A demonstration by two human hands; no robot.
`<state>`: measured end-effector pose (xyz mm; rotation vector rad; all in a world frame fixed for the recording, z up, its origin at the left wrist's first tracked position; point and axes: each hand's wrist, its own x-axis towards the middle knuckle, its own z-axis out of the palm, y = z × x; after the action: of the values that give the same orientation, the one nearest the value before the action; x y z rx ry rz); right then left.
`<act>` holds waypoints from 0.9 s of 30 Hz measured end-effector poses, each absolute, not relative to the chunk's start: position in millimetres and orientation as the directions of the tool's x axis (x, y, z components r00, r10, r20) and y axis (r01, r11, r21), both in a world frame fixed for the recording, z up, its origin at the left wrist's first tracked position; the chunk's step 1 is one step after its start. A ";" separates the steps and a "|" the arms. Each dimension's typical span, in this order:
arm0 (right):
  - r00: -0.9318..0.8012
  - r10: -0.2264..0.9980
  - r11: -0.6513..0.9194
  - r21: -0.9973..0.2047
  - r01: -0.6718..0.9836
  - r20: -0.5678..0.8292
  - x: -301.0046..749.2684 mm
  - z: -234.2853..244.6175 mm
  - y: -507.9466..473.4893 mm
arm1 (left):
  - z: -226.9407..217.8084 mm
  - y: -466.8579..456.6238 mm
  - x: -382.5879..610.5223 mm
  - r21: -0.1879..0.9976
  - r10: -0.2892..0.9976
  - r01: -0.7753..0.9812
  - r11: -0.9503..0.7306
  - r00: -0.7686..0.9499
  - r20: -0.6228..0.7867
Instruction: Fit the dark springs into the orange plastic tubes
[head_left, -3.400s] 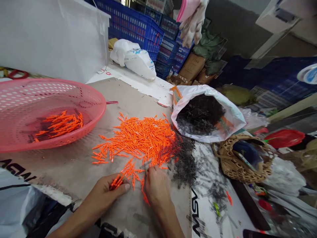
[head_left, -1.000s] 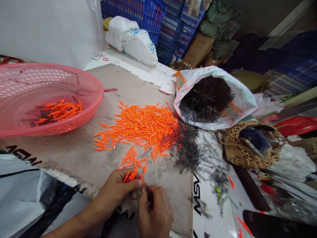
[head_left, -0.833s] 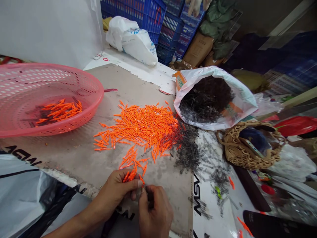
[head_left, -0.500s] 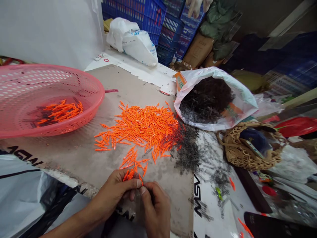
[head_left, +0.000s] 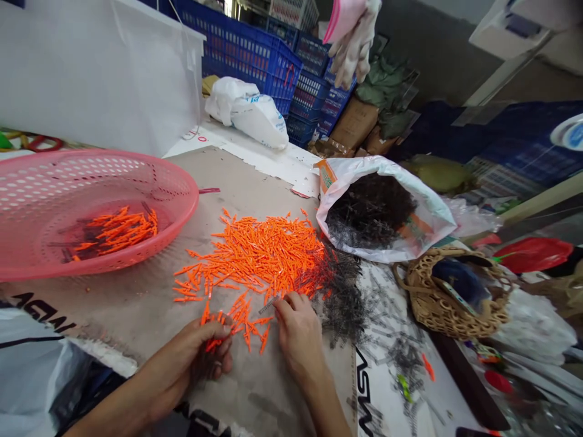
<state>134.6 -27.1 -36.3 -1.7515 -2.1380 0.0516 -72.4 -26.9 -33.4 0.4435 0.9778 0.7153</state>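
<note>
Gathering small parts by hand looks like the step underway: the left hand (head_left: 184,349) carries a bunch of orange pieces (head_left: 212,345), thumb pressing them against curled fingers, while the right hand (head_left: 300,331) reaches to the near edge of the large orange pile (head_left: 268,255). The right fingers draw close together at their tips, just beside a dark spring-like strip (head_left: 266,306) – whether they pinch it, or an orange piece, I cannot tell, since the back of the hand hides the contact. A few loose orange pieces (head_left: 246,320) lie on the bench (head_left: 150,315) between the hands.

To the right of the pile, and partly mixed into its edge, lies a heap of dark spring-like pieces (head_left: 344,300); beyond it, a white bag (head_left: 437,221) on its side holds a dark mass. On the left, a pink basket (head_left: 177,224) holds more orange and dark pieces.

Judging from this pose, the next move calls for a fine fingertip pinch on one part by the right hand – and a steady left hold, because a slackened thumb could spill the bunch. Pieces tangled together might come up in twos or threes.
</note>
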 end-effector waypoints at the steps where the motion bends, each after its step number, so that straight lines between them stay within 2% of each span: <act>1: -0.199 0.950 0.255 -0.227 0.940 0.242 134.3 -34.7 -20.1 | -31.9 -25.6 -74.1 0.660 0.735 -0.326 0.676 0.347 -0.582; 4: -0.271 0.944 0.301 -0.153 0.941 0.187 132.4 -34.1 -11.7 | -25.7 -21.3 -79.2 0.707 0.753 -0.270 0.654 0.322 -0.574; 9: -0.263 0.950 0.282 -0.104 0.954 0.168 131.8 -38.1 -6.3 | -26.7 -20.1 -74.4 0.719 0.741 -0.237 0.654 0.391 -0.546; 13: -0.285 0.940 0.312 -0.130 0.941 0.190 132.4 -46.6 3.2 | -24.7 -27.1 -68.3 0.702 0.704 -0.203 0.683 0.441 -0.557; 16: -0.314 0.916 0.364 -0.189 0.912 0.248 136.9 -48.3 5.7 | -2.3 -20.4 -87.2 0.833 0.810 -0.073 0.549 0.295 -0.507; 17: -0.318 0.907 0.382 -0.216 0.899 0.277 139.3 -46.7 5.5 | 9.1 -14.0 -100.3 0.893 0.871 0.019 0.450 0.212 -0.444; 19: -0.292 0.893 0.392 -0.272 0.879 0.344 144.0 -40.7 3.5 | 34.1 5.2 -135.1 0.940 0.986 0.301 0.161 -0.011 -0.165; 20: -0.261 0.889 0.383 -0.300 0.874 0.375 145.9 -37.0 1.6 | 46.1 17.3 -155.3 0.888 0.995 0.459 0.011 -0.092 0.035; 21: -0.226 0.888 0.369 -0.327 0.870 0.401 147.3 -33.3 -1.3 | 56.6 30.3 -176.0 0.778 0.971 0.624 -0.075 -0.133 0.201; 24: -0.136 0.887 0.326 -0.390 0.861 0.442 147.6 -26.4 -16.3 | 73.9 66.9 -227.8 0.685 0.934 0.726 -0.067 -0.195 0.299; 25: -0.111 0.887 0.313 -0.407 0.858 0.448 146.8 -26.4 -23.8 | 74.3 75.1 -237.7 0.600 0.934 0.798 -0.061 -0.166 0.316; 27: -0.056 0.897 0.278 -0.463 0.841 0.438 144.8 -30.6 -41.9 | 68.0 80.7 -241.6 0.507 0.926 0.854 -0.119 -0.089 0.366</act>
<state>144.8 -41.9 -30.6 -1.5624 -1.8913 0.1081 -241.6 80.7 68.0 2.0421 2.0075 0.9922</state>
